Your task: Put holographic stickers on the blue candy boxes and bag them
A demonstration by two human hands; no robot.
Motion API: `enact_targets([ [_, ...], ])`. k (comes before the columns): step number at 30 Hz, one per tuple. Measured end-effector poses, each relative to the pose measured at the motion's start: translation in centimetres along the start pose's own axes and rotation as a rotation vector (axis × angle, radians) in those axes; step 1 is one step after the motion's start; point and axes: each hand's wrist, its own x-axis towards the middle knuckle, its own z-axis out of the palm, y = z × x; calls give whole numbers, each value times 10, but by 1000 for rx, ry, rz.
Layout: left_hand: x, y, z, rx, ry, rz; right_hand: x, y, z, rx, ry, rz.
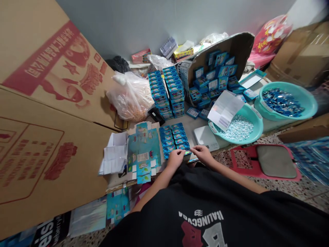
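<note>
At the table's front edge, my left hand (177, 158) and my right hand (202, 154) are close together with fingertips pinched. Between them is a small shiny strip (188, 152), with a hand at each end; its exact kind is too small to make out. Just beyond my fingers, small blue candy boxes (177, 134) lie in two rows, and my left hand covers part of the nearest ones. Flat blue printed cartons (144, 151) are piled to the left of my left hand. A white scale (205, 137) lies beyond my right hand.
Blue boxes (167, 89) stand in tall stacks behind. More fill a tipped carton (248, 44). Turquoise basins hold white wrapped pieces (238, 128) and blue wrapped pieces (281, 103). Large cardboard boxes (51, 113) wall the left side. A red-framed stool (276, 161) is at right.
</note>
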Motion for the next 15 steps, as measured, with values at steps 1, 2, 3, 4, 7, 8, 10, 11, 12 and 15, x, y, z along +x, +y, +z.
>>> enact_targets([
  [1,1,1,2,43,6,12,1,3,0,-1,11,12],
  [2,1,1,4,83,10,21,2,7,0,0,20,23],
  [3,2,1,5,117,13,28,3,10,0,4,30,33],
  [4,3,1,7,147,17,32,5,13,1,8,40,42],
  [7,5,-3,10,215,46,21,8,22,3,20,68,68],
  [8,6,-4,10,232,58,13,9,25,4,22,77,75],
  [10,7,-7,11,258,75,0,10,30,6,24,91,88],
  [11,7,-8,11,270,76,-4,11,31,6,25,95,92],
  [12,8,-9,11,280,75,-9,11,32,6,26,97,96],
  [15,7,-8,12,309,77,-32,12,27,5,30,91,88],
])
